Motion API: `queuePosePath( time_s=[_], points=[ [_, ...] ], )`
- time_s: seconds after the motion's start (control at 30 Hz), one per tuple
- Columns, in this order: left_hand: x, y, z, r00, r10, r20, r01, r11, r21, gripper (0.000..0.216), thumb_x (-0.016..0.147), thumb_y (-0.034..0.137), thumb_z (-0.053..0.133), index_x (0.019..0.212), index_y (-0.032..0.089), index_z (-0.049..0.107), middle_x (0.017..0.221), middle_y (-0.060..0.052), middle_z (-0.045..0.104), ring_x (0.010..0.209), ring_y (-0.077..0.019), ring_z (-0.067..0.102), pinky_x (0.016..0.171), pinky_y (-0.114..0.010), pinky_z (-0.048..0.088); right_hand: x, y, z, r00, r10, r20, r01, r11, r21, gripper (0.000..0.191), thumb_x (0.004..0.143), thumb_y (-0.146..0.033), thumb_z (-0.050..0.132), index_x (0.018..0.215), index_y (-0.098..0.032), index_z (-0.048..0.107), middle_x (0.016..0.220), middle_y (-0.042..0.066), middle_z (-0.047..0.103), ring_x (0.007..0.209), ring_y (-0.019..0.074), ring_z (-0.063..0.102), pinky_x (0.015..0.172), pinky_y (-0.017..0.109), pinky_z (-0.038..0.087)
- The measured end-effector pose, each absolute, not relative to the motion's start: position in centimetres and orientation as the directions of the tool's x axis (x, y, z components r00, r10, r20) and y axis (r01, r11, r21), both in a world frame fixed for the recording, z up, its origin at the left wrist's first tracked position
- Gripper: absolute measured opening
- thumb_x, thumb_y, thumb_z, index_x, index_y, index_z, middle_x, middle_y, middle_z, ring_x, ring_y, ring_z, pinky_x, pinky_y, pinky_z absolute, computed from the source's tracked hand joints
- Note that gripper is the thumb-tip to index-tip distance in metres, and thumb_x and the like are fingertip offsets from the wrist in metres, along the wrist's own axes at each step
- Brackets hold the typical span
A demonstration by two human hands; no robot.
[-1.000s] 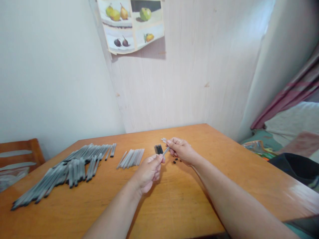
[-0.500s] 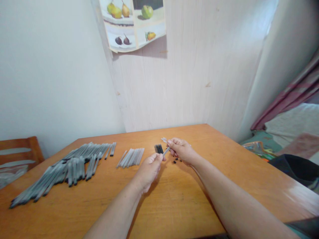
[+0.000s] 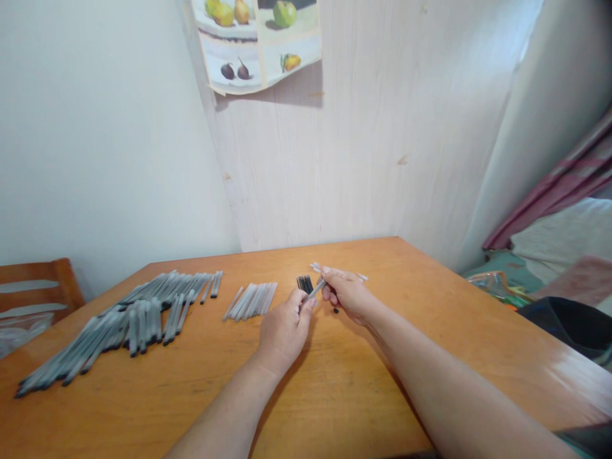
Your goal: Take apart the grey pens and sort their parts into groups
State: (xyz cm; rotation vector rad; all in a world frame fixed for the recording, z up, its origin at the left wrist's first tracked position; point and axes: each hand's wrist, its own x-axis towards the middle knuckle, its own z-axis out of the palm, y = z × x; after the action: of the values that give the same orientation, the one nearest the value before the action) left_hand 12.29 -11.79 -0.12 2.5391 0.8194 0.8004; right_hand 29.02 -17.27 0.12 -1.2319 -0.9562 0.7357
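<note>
Between my two hands is a slim translucent pen (image 3: pixel 315 291), slanting up to the right. My left hand (image 3: pixel 285 325) is closed round its lower end. The fingers of my right hand (image 3: pixel 345 292) pinch its upper end. Just behind lie several thin black pen refills (image 3: pixel 305 282), partly hidden by my left hand. Small white pieces (image 3: pixel 314 266) lie past my right hand, and another white piece (image 3: pixel 363 277) is to its right. A small black plug (image 3: pixel 336 310) sits on the table below my right hand.
A row of clear pen barrels (image 3: pixel 252 301) lies left of my hands. Farther left spreads a large pile of pens with black ends (image 3: pixel 138 319). The wooden table (image 3: pixel 344 382) meets the wall. A black bag (image 3: pixel 567 325) stands beyond the right edge, a chair (image 3: pixel 33 284) at left.
My left hand has turned and wraps farther round the pen's lower end. The right hand stays pinched near the upper end. The view has shifted slightly.
</note>
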Motion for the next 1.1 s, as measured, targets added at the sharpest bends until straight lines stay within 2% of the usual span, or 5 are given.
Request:
queuePosePath(
  time_s=[0.27,0.53,0.7,0.83,1.1],
  points=[
    [12.4,-12.5,0.0,0.648,0.629,0.43,0.49,-0.776,0.397,0.033,0.098,0.045,0.033,0.1,0.024,0.058,0.077,-0.005,0.068,0.07,-0.0212,0.062,0.058,-0.03,0.028,27.5,-16.9,0.7,0.457,0.873,0.171,-0.216,0.295,-0.931,0.039,0.083,-0.055,0.058,0.072,-0.018,0.057,0.046,-0.005,0.048,0.035,0.0062,0.027,0.035,0.02,0.018],
    [12.9,-12.1,0.1,0.658,0.631,0.411,0.167,-0.655,0.737,0.029,0.095,0.044,0.042,0.091,0.02,0.058,0.077,-0.001,0.062,0.072,-0.0162,0.055,0.066,-0.027,0.036,28.0,-16.6,-0.1,0.495,0.792,0.358,0.027,0.398,-0.917,0.046,0.086,-0.061,0.054,0.071,-0.018,0.057,0.047,-0.005,0.046,0.039,0.007,0.03,0.04,0.022,0.022],
    [12.9,-11.9,0.5,0.674,0.665,0.323,0.04,-0.47,0.882,0.031,0.092,0.046,0.049,0.087,0.018,0.06,0.076,0.0,0.057,0.072,-0.0136,0.05,0.066,-0.025,0.037,27.7,-16.8,0.3,0.482,0.816,0.32,-0.046,0.388,-0.921,0.045,0.085,-0.061,0.055,0.069,-0.02,0.056,0.044,-0.006,0.042,0.039,0.0075,0.027,0.04,0.023,0.019],
    [12.6,-12.0,0.6,0.715,0.686,0.137,-0.003,-0.192,0.981,0.033,0.088,0.051,0.055,0.087,0.018,0.058,0.058,0.006,0.041,0.05,-0.0079,0.034,0.049,-0.021,0.026,27.7,-17.0,0.7,0.47,0.827,0.307,-0.044,0.369,-0.928,0.045,0.083,-0.063,0.055,0.069,-0.02,0.056,0.044,-0.006,0.041,0.039,0.0082,0.027,0.041,0.024,0.02],
    [12.5,-11.7,0.7,0.821,0.566,-0.069,-0.089,0.247,0.965,0.032,0.087,0.05,0.058,0.087,0.019,0.053,0.049,0.011,0.03,0.038,-0.0041,0.017,0.041,-0.02,0.011,27.8,-17.2,0.8,0.425,0.85,0.312,-0.054,0.368,-0.928,0.044,0.084,-0.062,0.056,0.073,-0.02,0.059,0.045,-0.005,0.045,0.039,0.008,0.029,0.04,0.023,0.02]
  ],
)
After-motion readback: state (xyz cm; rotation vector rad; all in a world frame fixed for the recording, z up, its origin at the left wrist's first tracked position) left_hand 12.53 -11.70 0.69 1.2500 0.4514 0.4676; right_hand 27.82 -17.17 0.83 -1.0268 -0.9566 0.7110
